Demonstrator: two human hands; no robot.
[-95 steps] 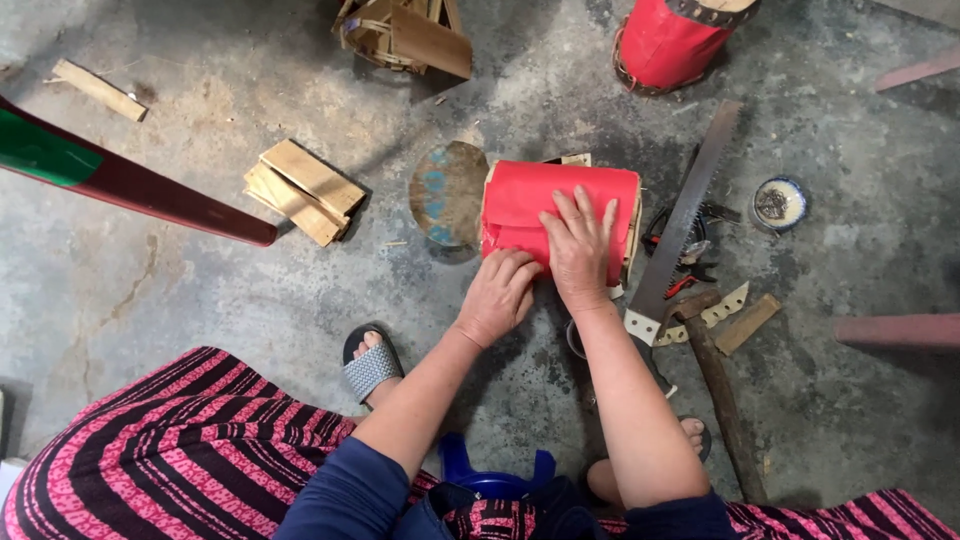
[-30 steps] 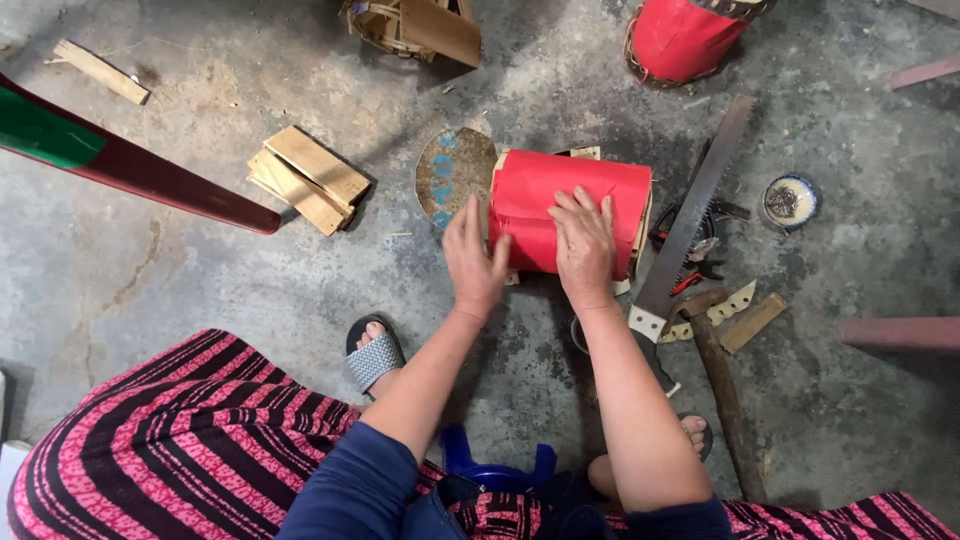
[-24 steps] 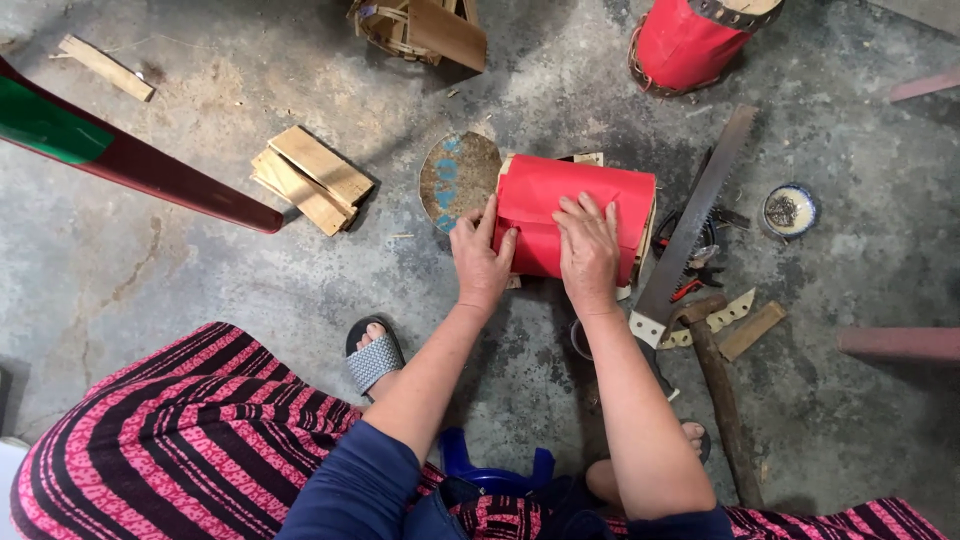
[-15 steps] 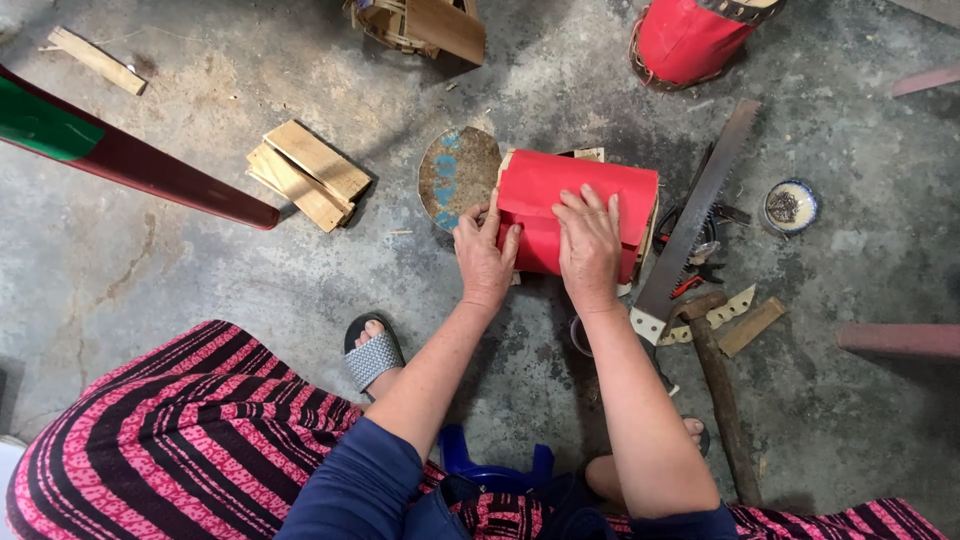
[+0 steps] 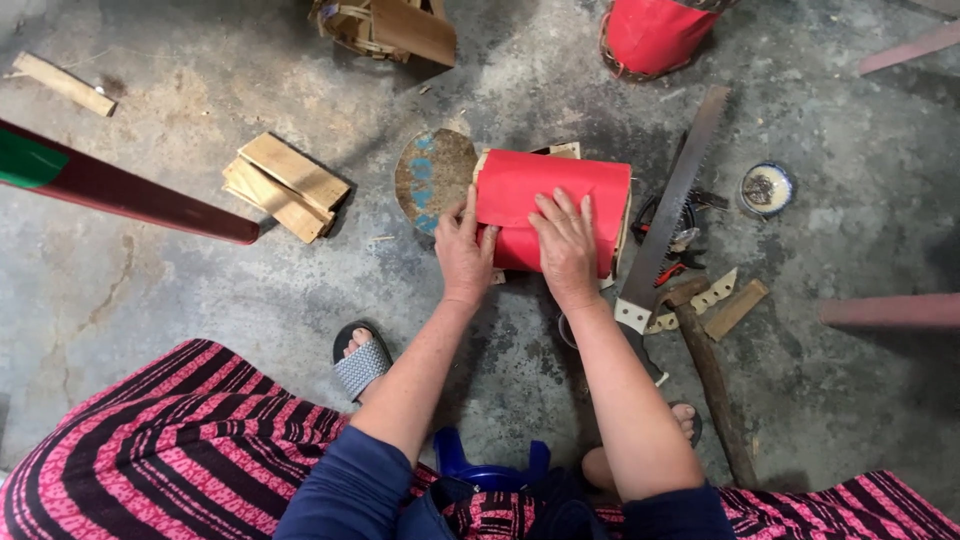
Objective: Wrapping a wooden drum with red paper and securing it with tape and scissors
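The red drum-like cylinder point(image 5: 545, 205) lies on its side on the concrete floor point(image 5: 150, 300), straight before the seated person; its round end point(image 5: 432, 178), brownish with blue marks, faces to the left. The left hand point(image 5: 465, 250) rests at the near left edge of the red covering with the fingers flat and a little spread; it seems to press the sheet's edge down, not to pinch it. The right hand point(image 5: 565, 240) lies open on the middle of the red surface, the fingers spread and pointing away from the body.

I judge the red covering to be a thin, smooth sheet, rather flexible and maybe a little slippery, so flat palms hold it better than fingertips; the body under it looks stiff, with pale wooden edges showing at the right end. As a round thing on its side it may roll, so a hold from above on both sides keeps it steady; it does not look heavy, but this is only my guess.

Just to the right lie a hand saw point(image 5: 675, 200), some small tools and wood pieces; a stack of wooden slats point(image 5: 285, 185) is well apart to the left, and a second red cylinder point(image 5: 655, 35) stands farther away.
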